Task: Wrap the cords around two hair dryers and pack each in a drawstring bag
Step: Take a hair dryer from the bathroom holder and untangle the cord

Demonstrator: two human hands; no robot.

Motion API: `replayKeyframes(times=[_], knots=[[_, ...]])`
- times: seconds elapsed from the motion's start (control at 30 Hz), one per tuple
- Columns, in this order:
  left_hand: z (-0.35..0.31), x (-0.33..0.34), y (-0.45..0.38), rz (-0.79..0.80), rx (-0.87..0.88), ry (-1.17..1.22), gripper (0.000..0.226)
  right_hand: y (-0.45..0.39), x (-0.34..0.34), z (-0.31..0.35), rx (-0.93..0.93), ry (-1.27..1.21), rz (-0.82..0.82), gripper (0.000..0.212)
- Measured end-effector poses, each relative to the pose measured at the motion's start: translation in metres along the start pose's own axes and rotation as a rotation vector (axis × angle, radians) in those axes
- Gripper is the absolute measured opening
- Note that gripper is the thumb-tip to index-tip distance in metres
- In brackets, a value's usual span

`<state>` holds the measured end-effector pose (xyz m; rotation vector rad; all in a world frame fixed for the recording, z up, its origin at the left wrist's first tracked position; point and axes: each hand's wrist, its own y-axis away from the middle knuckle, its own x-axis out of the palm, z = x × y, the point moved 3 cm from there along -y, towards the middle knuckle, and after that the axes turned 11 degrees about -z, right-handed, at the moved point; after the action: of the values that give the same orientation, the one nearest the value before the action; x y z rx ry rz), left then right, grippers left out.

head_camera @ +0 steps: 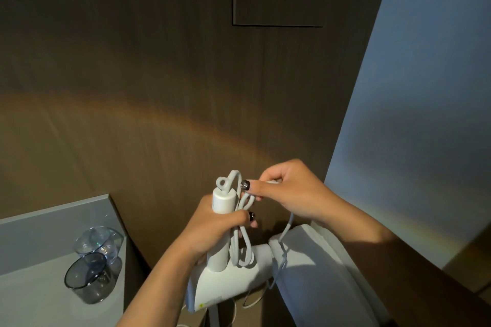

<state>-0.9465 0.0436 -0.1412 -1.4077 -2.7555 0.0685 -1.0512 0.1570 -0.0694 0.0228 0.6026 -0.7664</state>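
Bare forearms, no sleeves; hands [289, 188] with dark polished nails, one glittery.

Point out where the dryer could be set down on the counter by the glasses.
Bare grey counter lies left of and in front of the two glass cups. The corner by the wall, where the cups stand, is crowded. Both hands are busy: left hand grips the hair dryer; right hand pinches its cord.

A white plastic hair dryer [225, 273] stands handle-up near the bottom centre, with loops of its white rubber cord [243, 236] beside the handle. To its left, two clear glass tumblers [93, 263] sit on a grey countertop [39, 300], one nearer, one farther. A brown wood-panelled wall [132, 74] rises behind.
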Motion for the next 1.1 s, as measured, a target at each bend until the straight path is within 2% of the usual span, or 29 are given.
replayKeyframes(times=[0.1, 0.17, 0.33, 0.57, 0.63, 0.7, 0.97, 1.03, 1.1], knots=[[0.004, -0.003, -0.002, -0.074, 0.027, 0.039, 0.021, -0.001, -0.006, 0.0, 0.025, -0.04, -0.014, 0.023], [0.007, -0.006, -0.004, -0.124, 0.021, 0.142, 0.033, -0.003, -0.012, 0.0, 0.048, -0.074, -0.043, 0.022], [0.015, -0.01, -0.006, -0.142, 0.019, 0.327, 0.041, -0.005, -0.018, -0.004, 0.069, -0.206, -0.036, 0.028], [0.022, -0.025, -0.008, -0.187, -0.009, 0.654, 0.048, -0.004, -0.029, -0.037, 0.199, -0.392, -0.055, 0.031], [0.023, -0.03, -0.007, -0.199, -0.02, 0.63, 0.063, -0.004, -0.033, -0.044, 0.209, -0.401, -0.036, 0.031], [0.021, -0.031, -0.007, -0.21, -0.029, 0.572, 0.065, -0.004, -0.033, -0.047, 0.201, -0.41, 0.0, 0.029], [0.0, -0.016, 0.0, -0.282, 0.093, 0.366, 0.02, 0.0, -0.009, -0.042, 0.192, -0.482, 0.046, 0.017], [-0.001, -0.015, -0.002, -0.304, 0.075, 0.422, 0.018, 0.003, -0.002, -0.039, 0.185, -0.497, 0.06, 0.017], [-0.002, -0.013, -0.003, -0.272, 0.094, 0.452, 0.031, 0.005, 0.003, -0.035, 0.179, -0.52, 0.084, 0.016]])
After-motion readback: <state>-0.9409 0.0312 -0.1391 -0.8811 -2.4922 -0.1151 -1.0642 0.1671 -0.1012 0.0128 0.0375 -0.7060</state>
